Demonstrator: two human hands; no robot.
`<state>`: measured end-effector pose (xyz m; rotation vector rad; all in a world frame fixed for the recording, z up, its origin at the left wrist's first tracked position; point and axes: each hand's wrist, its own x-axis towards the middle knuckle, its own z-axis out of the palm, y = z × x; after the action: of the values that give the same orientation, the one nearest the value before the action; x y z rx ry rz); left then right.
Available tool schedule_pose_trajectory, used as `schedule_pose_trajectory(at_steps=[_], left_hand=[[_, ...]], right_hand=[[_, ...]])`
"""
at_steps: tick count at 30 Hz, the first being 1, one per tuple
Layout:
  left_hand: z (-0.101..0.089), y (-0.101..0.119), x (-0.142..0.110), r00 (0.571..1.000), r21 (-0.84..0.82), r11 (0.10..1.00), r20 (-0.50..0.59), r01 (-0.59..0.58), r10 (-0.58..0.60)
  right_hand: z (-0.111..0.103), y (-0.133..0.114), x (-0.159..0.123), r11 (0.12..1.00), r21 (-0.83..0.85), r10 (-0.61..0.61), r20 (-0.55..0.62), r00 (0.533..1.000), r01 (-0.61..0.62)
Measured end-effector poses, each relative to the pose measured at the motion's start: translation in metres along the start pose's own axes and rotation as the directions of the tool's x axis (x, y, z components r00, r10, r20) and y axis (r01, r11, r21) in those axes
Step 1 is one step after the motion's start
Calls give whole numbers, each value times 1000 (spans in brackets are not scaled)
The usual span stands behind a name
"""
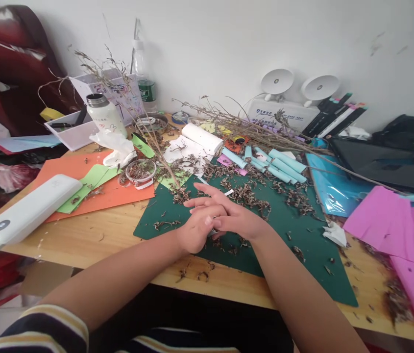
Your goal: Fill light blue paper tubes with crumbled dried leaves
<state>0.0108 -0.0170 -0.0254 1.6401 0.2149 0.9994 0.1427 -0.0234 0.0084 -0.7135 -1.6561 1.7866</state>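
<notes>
Over the near part of a dark green mat (320,260), my two hands meet. My left hand (197,230) is closed, its thumb on top, around a small whitish rounded thing (214,231) mostly hidden by the fingers. Across it lies my right hand (238,215), fingers stretched out to the left and apart, its thumb touching near my left thumb. A small white strip (229,192) shows just behind the right knuckles. Dried brown plant bits (249,196) are scattered around the hands, and a dry stem (170,169) stands tilted beyond the fingertips.
Several light blue paper rolls (282,166) lie behind the mat. A lidless white bottle (106,115), a small clear tub (140,170) of plant bits and a white power bank (32,208) are leftward. Pink paper (379,215) lies right; a white router (282,115) stands by the wall.
</notes>
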Motion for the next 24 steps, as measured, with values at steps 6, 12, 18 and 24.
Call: schedule_pose_trajectory(at_steps=[6, 12, 18, 24], left_hand=[[0, -3, -1, 1000, -91, 996, -29, 5, -8], [0, -1, -3, 996, -114, 989, -1, 91, -92], [-4, 11, 7, 982, -372, 912, -3, 172, -187], [-21, 33, 22, 898, -774, 531, 107, 344, -426]], right_hand=[[3, -5, -1, 999, -4, 33, -59, 998, -34], [2, -6, 1, 997, -19, 68, -31, 997, -69], [-4, -25, -29, 869, -362, -461, -345, 817, 337], [11, -14, -51, 421, -906, -470, -184, 863, 36]])
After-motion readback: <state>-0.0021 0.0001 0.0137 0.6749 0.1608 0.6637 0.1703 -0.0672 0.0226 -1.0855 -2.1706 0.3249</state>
